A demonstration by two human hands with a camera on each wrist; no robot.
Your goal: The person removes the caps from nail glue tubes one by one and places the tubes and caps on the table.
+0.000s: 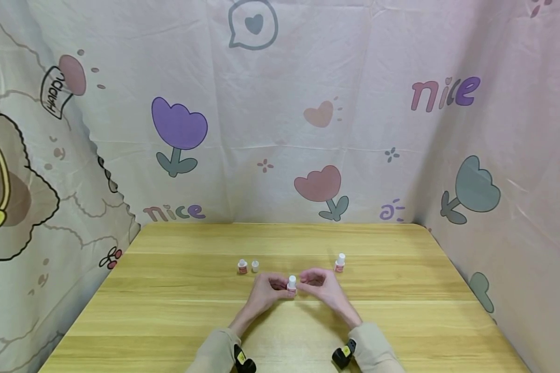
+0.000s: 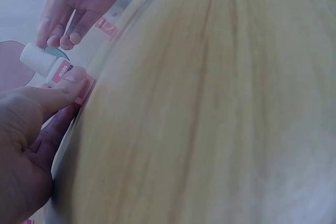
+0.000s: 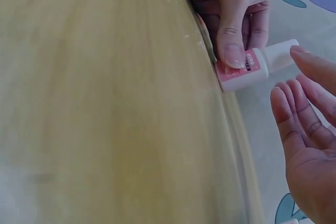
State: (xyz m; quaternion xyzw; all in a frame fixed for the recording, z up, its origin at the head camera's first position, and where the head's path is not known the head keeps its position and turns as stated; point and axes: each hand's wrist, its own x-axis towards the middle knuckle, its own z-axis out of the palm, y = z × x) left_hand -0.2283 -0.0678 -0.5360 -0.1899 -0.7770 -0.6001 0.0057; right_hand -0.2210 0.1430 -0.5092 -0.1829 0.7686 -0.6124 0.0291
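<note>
A small white bottle (image 1: 291, 284) with a pink label and a white cap (image 3: 280, 54) stands upright near the middle of the table. My left hand (image 1: 265, 289) grips its body between thumb and fingers, the thumb lying across the label in both wrist views. On the other side, my right hand (image 1: 325, 286) holds nothing, its fingers loosely bent. One fingertip of it is right at the cap's top edge in the right wrist view, and the other fingers are spread below.
Behind the left hand, another pink-labelled bottle (image 1: 242, 267) stands beside a small white cap (image 1: 255, 267). A third bottle (image 1: 339, 263), capped, is beyond the right hand. The wooden table (image 1: 401, 321) ends at a printed curtain (image 1: 270, 129) at the back and sides.
</note>
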